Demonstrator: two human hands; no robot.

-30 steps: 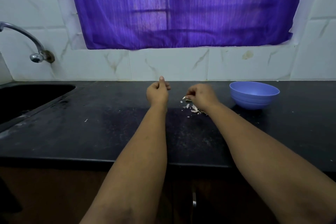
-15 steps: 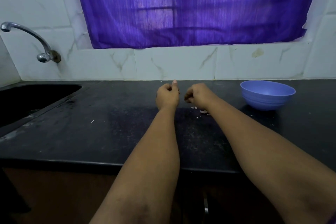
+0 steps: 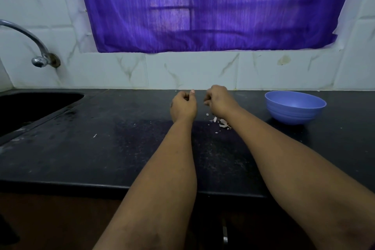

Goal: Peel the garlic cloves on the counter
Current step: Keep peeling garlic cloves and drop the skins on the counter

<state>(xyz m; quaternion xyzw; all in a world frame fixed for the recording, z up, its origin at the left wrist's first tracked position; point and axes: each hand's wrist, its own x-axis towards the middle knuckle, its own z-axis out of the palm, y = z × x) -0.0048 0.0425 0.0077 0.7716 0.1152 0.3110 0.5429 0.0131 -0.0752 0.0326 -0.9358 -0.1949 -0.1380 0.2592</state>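
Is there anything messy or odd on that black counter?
Only small things: pale garlic skins lie scattered on the counter below the right hand, with a stray white fleck further left. The blue bowl stands upright.

Home kitchen. Black stone tabletop (image 3: 101, 148) with a sunken sink (image 3: 30, 107) at left, chrome wall tap (image 3: 38, 46) above it. White marble-look wall tiles (image 3: 192, 71), one stained. Purple curtain (image 3: 203, 6) over a barred window. Blue plastic bowl (image 3: 295, 107) and garlic peel scraps (image 3: 222, 122) on the tabletop. Brown cabinet front (image 3: 60, 219) below the edge.
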